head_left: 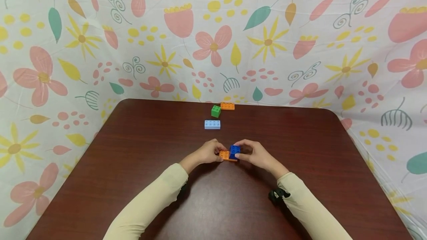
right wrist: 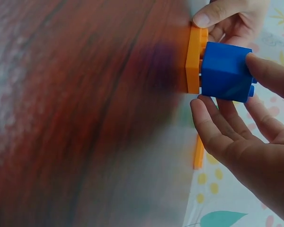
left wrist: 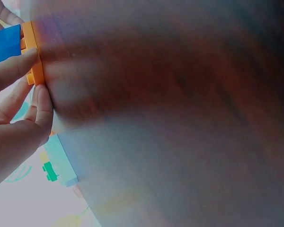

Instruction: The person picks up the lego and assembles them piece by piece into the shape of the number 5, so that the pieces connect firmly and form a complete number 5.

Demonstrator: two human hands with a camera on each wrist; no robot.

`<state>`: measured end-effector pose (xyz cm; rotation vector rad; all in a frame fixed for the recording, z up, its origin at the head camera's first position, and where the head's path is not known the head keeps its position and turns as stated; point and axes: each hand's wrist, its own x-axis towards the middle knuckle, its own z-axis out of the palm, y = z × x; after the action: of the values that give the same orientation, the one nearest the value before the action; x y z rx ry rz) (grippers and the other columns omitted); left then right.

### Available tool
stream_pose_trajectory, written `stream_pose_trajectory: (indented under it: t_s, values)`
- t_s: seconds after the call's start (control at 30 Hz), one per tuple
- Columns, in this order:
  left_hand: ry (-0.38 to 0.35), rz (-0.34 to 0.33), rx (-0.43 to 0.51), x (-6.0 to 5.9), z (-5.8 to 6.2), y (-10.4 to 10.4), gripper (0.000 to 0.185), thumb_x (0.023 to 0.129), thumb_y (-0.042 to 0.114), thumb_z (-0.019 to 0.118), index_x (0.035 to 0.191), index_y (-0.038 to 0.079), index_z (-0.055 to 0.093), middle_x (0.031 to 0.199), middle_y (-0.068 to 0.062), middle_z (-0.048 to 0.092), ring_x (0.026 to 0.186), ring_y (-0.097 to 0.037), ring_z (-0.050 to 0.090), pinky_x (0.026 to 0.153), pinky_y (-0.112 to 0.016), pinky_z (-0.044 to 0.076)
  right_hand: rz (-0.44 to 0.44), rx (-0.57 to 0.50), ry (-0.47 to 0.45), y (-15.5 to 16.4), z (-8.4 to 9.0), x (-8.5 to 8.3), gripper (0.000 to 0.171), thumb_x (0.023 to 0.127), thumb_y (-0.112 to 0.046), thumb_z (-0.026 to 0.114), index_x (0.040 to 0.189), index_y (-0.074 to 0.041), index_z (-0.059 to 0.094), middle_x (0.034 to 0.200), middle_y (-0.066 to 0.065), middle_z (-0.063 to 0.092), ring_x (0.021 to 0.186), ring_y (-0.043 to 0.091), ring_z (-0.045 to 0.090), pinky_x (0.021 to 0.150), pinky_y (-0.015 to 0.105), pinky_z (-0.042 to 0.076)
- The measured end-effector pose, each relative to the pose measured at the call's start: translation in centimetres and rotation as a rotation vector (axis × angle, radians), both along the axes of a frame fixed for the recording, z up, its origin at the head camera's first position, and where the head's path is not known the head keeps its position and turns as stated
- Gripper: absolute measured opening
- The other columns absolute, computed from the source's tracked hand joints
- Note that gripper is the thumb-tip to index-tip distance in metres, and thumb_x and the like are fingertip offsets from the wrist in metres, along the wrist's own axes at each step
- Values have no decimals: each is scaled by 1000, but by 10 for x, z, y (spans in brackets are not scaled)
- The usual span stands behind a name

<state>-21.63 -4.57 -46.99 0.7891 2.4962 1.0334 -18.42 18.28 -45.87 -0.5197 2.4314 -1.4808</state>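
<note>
Right hand pinches blue brick atop orange brick

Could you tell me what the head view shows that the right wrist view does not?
Only the head view shows the whole table, both sleeves, and the loose light blue brick, green brick and far orange brick. Only the right wrist view shows the blue brick side-on against the orange plate. Both show the left hand and right hand holding that pair.

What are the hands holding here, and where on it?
The left hand pinches the left end of the flat orange brick. The right hand grips the sides of the blue brick sitting on its right half.
</note>
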Motion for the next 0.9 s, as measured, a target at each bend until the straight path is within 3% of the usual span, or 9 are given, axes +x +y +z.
stream_pose_trajectory:
  t_s: [0.47, 0.63, 0.9]
  values:
    - [-19, 4, 0, 1, 1, 1, 33, 80, 3, 77, 111, 3, 70, 97, -9, 55, 93, -22, 58, 83, -31, 51, -15, -17, -23, 0, 0, 0, 36, 88, -19, 72, 121, -8, 63, 114, 14, 64, 99, 27, 64, 86, 41, 53]
    - [-26, 5, -8, 1, 3, 1, 34, 80, 2, 76, 113, 3, 69, 98, -11, 55, 94, -23, 58, 84, -32, 51, -7, -22, -25, -2, 9, 4, 37, 89, -16, 70, 123, -4, 61, 117, 18, 62, 100, 30, 63, 86, 42, 53]
    - [-20, 0, 1, 2, 5, 1, 34, 80, 3, 76, 113, 3, 69, 98, -10, 55, 94, -23, 58, 83, -30, 51, 10, 37, 59, -2, 1, -3, 40, 88, -21, 72, 123, -6, 63, 117, 13, 63, 103, 27, 62, 86, 43, 53]
